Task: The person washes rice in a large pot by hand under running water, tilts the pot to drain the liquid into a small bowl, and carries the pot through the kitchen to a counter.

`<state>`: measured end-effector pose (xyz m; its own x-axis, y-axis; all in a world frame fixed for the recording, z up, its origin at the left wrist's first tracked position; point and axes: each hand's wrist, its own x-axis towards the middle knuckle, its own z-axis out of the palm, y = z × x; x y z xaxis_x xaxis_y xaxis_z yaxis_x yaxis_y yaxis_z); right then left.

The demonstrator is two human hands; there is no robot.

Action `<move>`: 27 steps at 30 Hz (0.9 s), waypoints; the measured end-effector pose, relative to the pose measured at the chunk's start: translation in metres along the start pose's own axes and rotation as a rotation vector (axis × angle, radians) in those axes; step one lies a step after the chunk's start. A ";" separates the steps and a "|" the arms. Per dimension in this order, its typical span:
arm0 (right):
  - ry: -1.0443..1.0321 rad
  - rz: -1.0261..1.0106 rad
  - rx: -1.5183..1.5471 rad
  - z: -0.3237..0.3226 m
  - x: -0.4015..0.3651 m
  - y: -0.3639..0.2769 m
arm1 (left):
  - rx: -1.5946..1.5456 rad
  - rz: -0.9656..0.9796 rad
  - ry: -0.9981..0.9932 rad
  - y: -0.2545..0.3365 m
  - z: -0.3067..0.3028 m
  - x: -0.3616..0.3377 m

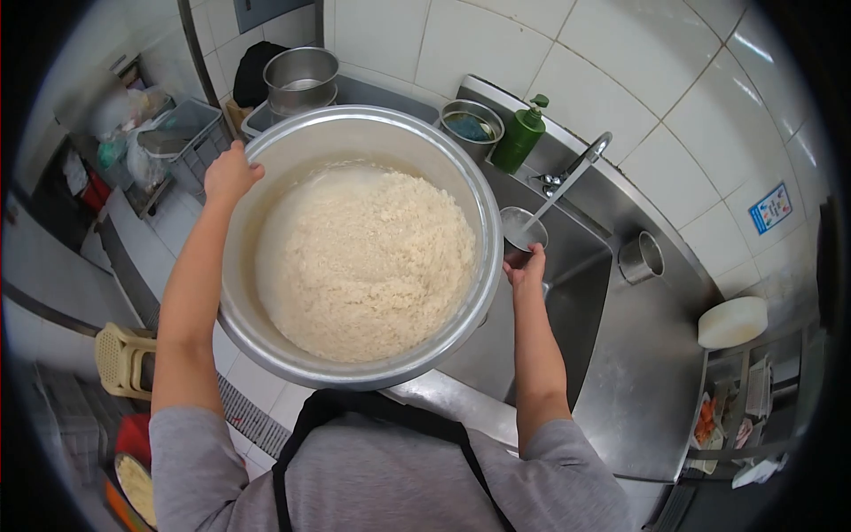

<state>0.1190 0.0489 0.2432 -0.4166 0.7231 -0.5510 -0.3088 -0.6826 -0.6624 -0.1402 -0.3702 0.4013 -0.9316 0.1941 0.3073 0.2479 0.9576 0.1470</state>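
Observation:
A large metal pot (492, 257) stands tilted in front of me, with pale wet rice (381, 257) and cloudy water inside. My left hand (231, 175) grips its rim at the upper left. At the sink, my right hand (526, 264) is closed round a small metal cup (514, 232). Water runs from the curved faucet (596, 151) into the cup. The cup's underside is hidden from view.
The steel sink (576, 301) lies to the right of the pot. Behind are a green pump bottle (519, 140), a bowl with a scrubber (472, 122) and a round pan (301, 78). Another metal cup (640, 258) rests beside the basin. A beige stool (118, 359) stands left.

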 end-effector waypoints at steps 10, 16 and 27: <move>-0.131 -0.171 -0.033 0.039 -0.004 -0.069 | -0.035 -0.006 -0.012 -0.006 0.005 0.003; -0.142 -0.219 -0.078 0.061 -0.033 -0.093 | -0.061 0.016 0.014 -0.008 0.005 0.000; -0.504 -0.589 -0.480 0.089 -0.130 -0.076 | -0.050 0.024 0.020 -0.009 0.009 0.003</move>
<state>0.1203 -0.0028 0.4107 -0.6634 0.7319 0.1556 -0.2476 -0.0184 -0.9687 -0.1478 -0.3764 0.3921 -0.9199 0.2122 0.3299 0.2838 0.9406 0.1864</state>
